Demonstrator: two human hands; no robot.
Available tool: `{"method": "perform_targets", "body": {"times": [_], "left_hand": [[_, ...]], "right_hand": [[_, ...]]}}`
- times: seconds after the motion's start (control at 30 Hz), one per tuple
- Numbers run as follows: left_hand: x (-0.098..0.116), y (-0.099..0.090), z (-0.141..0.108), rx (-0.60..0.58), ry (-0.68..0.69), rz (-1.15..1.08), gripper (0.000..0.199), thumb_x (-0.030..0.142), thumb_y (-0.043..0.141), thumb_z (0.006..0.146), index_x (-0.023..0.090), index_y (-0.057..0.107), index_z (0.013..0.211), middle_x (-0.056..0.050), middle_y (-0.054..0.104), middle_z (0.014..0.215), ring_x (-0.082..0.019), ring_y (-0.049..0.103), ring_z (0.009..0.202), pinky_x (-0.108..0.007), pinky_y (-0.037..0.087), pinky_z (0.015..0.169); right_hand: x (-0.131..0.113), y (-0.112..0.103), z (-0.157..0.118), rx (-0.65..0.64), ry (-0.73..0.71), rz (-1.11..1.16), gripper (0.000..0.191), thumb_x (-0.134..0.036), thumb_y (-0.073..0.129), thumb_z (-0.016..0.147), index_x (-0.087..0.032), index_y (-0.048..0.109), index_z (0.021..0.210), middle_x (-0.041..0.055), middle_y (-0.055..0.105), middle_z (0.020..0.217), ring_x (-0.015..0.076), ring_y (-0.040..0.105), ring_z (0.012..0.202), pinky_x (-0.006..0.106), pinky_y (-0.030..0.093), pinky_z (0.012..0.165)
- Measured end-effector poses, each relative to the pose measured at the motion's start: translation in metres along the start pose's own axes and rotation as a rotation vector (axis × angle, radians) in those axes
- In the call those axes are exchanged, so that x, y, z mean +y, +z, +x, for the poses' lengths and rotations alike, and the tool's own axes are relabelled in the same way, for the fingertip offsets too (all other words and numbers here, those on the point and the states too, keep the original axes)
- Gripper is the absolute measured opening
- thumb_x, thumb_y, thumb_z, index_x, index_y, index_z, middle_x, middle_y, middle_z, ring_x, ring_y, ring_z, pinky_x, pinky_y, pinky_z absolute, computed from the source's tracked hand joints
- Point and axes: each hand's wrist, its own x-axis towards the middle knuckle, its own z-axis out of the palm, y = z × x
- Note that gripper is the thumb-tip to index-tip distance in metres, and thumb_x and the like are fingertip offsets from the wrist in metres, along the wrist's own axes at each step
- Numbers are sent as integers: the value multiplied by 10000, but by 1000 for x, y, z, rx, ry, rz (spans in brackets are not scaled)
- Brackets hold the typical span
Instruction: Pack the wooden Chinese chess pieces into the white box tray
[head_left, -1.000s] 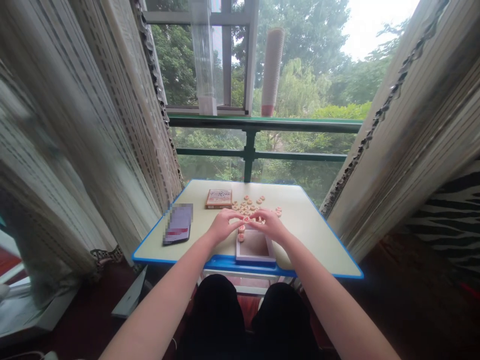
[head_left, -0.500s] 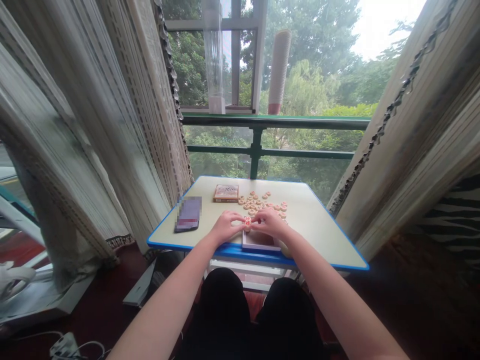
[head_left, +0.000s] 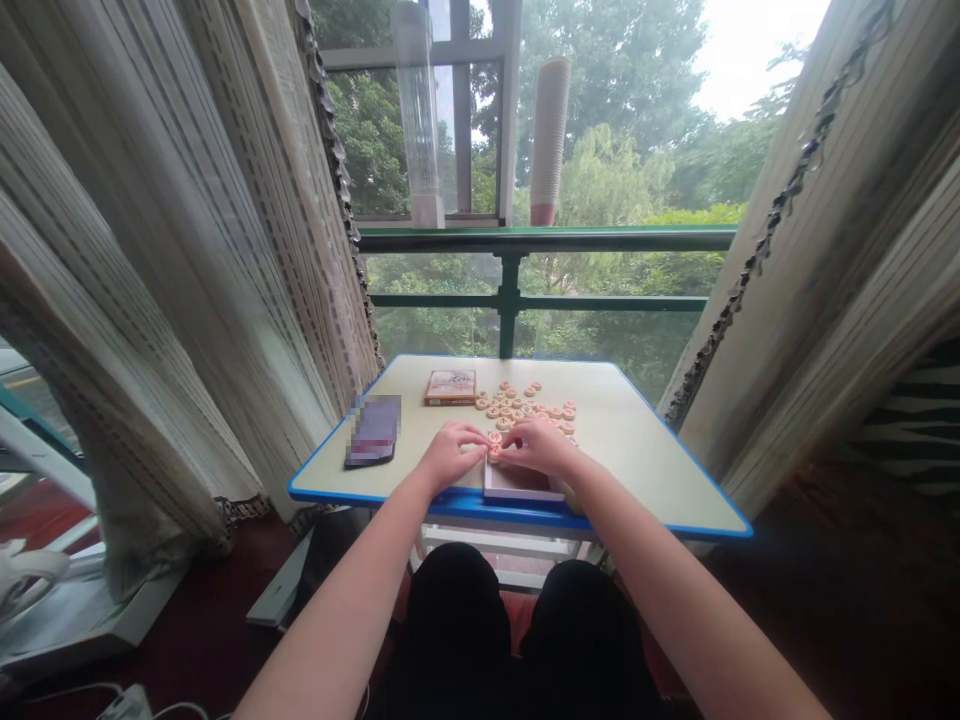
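1. L hand (head_left: 453, 452): thumb + fingers bent in at the L side of the red-marked pieces (head_left: 494, 438), approx at the open box's (head_left: 523, 494) far-L corner. Can't tell if it's actually gripping.
2. R hand (head_left: 541, 446): same pose from the R side, fingertips right at the nearer pc, over the box's far part. Firm hold or just touching: can't tell.
3. Red-marked pcs: 2 visible, one just behind the other, between the two hands' fingertips.
4. Box: near the table's (head_left: 637, 460) blue front edge, btwn the forearms.
5. Loose pcs (head_left: 503, 424): scattered beyond the hands, mostly toward R.
6. Printed box (head_left: 450, 387): far L of loose pcs, lying flat.
7. Phone (head_left: 374, 430): L side of table, partly pixelated.
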Motion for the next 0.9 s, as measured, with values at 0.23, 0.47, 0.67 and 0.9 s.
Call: {"method": "perform_targets", "body": {"times": [0.23, 0.47, 0.67, 0.9], "left_hand": [[2, -1, 0, 4, -20, -14, 140, 267, 608, 740, 193, 725, 734, -49, 697, 867, -205, 573, 916, -337, 431, 870], [5, -1, 0, 7, -48, -43, 140, 260, 597, 744, 192, 719, 724, -52, 695, 871, -207, 567, 915, -332, 443, 834], [6, -1, 0, 3, -54, -60, 132, 259, 600, 737, 196, 716, 729, -49, 691, 870, -206, 563, 920, -313, 458, 782], [4, -1, -1, -8, -54, -63, 121, 241, 606, 731, 194, 718, 735, -52, 689, 877, -204, 563, 924, -304, 459, 752]], "right_hand": [[-2, -1, 0, 4, -23, -1, 244, -435, 648, 716, -200, 713, 720, 27, 634, 662, 140, 532, 671, 247, 378, 613], [2, 0, -1, 11, -27, -14, 213, -411, 649, 717, -210, 715, 740, 24, 638, 680, 144, 539, 687, 248, 383, 626], [3, 0, -1, 20, -10, -19, 167, -367, 658, 713, -214, 717, 744, 19, 642, 680, 145, 541, 692, 251, 381, 636], [0, 0, -2, 16, -32, -9, 179, -380, 657, 714, -212, 715, 727, 20, 637, 664, 144, 542, 676, 248, 378, 622]]}}
